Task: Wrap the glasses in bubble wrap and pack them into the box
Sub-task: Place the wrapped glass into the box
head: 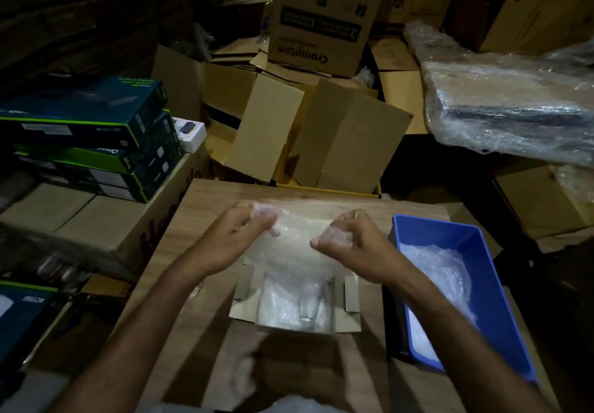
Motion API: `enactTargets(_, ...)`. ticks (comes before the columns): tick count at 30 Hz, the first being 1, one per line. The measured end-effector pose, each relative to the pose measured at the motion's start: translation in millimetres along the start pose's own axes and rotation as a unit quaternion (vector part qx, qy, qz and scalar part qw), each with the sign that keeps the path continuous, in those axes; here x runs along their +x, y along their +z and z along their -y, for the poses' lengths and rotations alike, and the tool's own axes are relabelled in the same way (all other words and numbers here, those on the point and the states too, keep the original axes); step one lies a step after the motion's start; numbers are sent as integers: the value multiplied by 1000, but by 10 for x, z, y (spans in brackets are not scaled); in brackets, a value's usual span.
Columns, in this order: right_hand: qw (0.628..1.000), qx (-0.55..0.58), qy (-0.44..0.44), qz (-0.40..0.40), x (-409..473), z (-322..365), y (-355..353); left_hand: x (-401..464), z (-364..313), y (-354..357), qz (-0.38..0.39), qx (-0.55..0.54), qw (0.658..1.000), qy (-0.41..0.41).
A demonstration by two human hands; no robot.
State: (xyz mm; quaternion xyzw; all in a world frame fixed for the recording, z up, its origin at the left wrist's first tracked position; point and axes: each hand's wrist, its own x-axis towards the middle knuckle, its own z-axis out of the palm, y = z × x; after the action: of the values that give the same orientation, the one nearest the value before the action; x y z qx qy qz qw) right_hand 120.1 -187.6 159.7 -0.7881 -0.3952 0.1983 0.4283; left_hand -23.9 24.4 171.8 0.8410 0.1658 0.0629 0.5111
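Observation:
A small open cardboard box [244,308] lies on the wooden table [199,216] with its flaps spread. A clear glass [310,308] shows faintly inside it under bubble wrap. I hold a sheet of bubble wrap [295,245] stretched above the box. My left hand [236,236] grips the sheet's left edge and my right hand [350,240] grips its right edge, both with curled fingers. The sheet hangs down into the box and blurs what lies below.
A blue plastic bin [482,271] holding more bubble wrap stands at the right of the table. Green and black product boxes [96,136] are stacked at left. Open cartons [321,136] crowd behind the table, and a plastic-wrapped bundle [508,104] lies at right.

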Motion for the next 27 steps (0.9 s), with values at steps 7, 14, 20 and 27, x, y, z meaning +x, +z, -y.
enactTargets(7,938,322,127,-35,18,41,98,40,34,307,-61,-192,978,-49)
enactTargets(14,960,243,86,-106,-249,-230,433,55,251,431,-111,-174,969,-134)
enactTargets(20,981,183,35,-46,-273,-407,352,-73,312,309,44,-128,989,-57)
enactTargets(27,998,-30,16,-46,-214,-465,271,-62,356,398,-39,186,981,33)
